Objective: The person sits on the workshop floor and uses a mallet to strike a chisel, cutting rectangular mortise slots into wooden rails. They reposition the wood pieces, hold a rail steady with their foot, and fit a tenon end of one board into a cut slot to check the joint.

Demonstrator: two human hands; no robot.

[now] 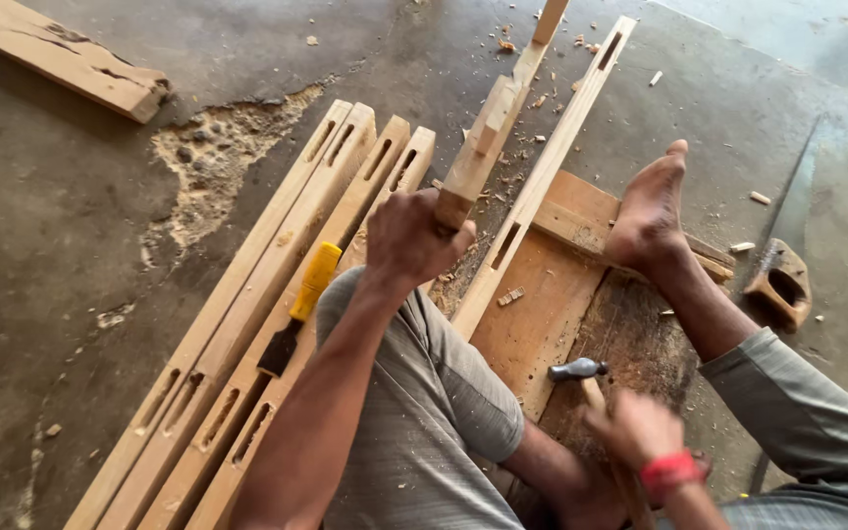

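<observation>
At the far left, four mortised wooden rails (247,324) are laid side by side on the concrete floor (61,245), and a yellow-handled chisel (298,306) is left lying on them. Next, a tenoned rail (488,132) is gripped at its near end by the left hand (412,236), fingers wrapped fully round it, arm stretched forward over the knee. The joint appears to be at the fitting stage; next, the tenon would need lining up with a slot in the slotted rail (542,167) pinned under the bare foot (652,211). At right, a hammer (591,388) is clasped by the blurred right hand (635,427), fist closed round its handle. A handsaw (782,265) is seen beyond.
</observation>
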